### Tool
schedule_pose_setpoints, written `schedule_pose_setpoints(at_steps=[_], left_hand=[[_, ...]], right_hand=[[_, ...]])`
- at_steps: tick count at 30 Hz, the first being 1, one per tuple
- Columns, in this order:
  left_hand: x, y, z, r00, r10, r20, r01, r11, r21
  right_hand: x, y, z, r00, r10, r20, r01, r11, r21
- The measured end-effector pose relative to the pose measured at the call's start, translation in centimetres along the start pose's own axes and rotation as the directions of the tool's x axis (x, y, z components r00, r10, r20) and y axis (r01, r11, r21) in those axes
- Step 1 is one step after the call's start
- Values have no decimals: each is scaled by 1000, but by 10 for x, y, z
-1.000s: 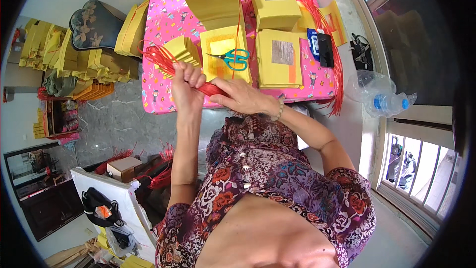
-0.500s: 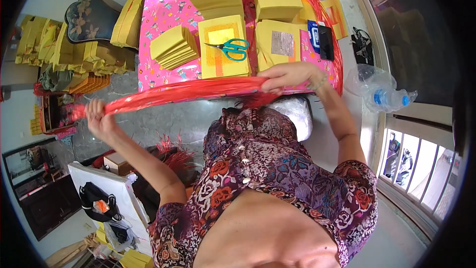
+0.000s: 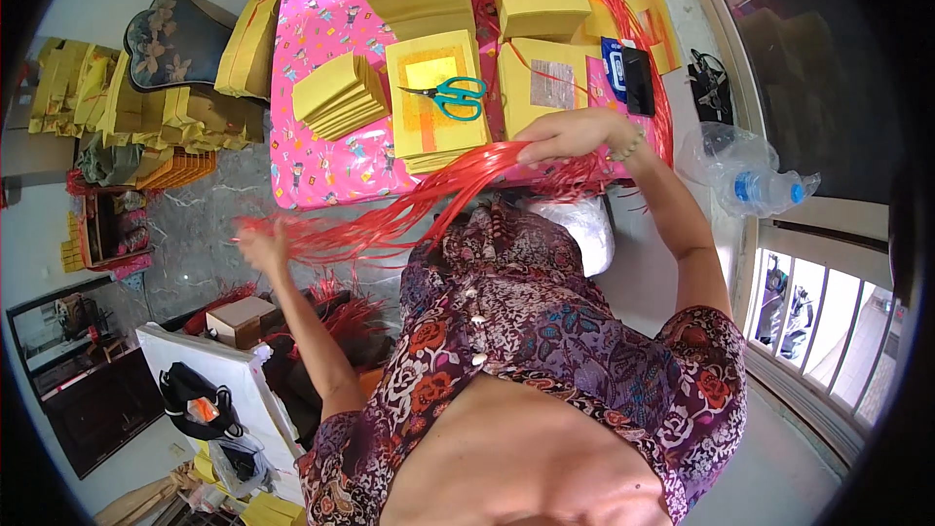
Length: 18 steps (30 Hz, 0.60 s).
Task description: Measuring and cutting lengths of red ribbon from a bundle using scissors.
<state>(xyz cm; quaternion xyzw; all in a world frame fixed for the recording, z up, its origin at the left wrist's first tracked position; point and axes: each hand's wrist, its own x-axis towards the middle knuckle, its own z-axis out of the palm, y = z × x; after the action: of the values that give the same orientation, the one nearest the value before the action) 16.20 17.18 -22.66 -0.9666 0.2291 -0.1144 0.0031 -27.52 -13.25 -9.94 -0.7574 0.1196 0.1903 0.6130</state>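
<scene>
My right hand [image 3: 575,136] is closed around a bundle of thin, shiny red plastic strips [image 3: 429,190] at the table's near edge. From that grip the strips sag leftward and fan out loosely, while short ends poke out below my wrist. Over by the far tips of the strips is my left hand [image 3: 265,248], slightly blurred, its fingers looking apart beside the strands. Just beyond the bundle, teal-handled scissors [image 3: 456,97] lie on a stack of yellow paper [image 3: 436,141] with an orange-and-gold printed square.
A pink patterned cloth [image 3: 302,161] covers the table. More yellow paper stacks [image 3: 341,97], a dark phone [image 3: 638,81] and a blue packet [image 3: 614,68] rest on it. A clear plastic bottle [image 3: 769,190] is at the right by the window. A white board [image 3: 209,380] stands lower left.
The bundle was stretched taut between both hands; now it hangs slack and spreads into separate strands. My left hand has moved inward and down, its fingers loosened. My right hand has risen slightly.
</scene>
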Motion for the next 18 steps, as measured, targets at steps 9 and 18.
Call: schedule_pose_setpoints(at_steps=[9, 18], left_hand=[[-94, 201, -163, 228, 974, 21, -372, 107, -922], [-49, 128, -113, 263, 958, 116, -648, 265, -714]], right_hand=[[70, -36, 10, 974, -164, 158, 207, 924, -321], [8, 22, -6, 999, -32, 4, 31, 951, -308]])
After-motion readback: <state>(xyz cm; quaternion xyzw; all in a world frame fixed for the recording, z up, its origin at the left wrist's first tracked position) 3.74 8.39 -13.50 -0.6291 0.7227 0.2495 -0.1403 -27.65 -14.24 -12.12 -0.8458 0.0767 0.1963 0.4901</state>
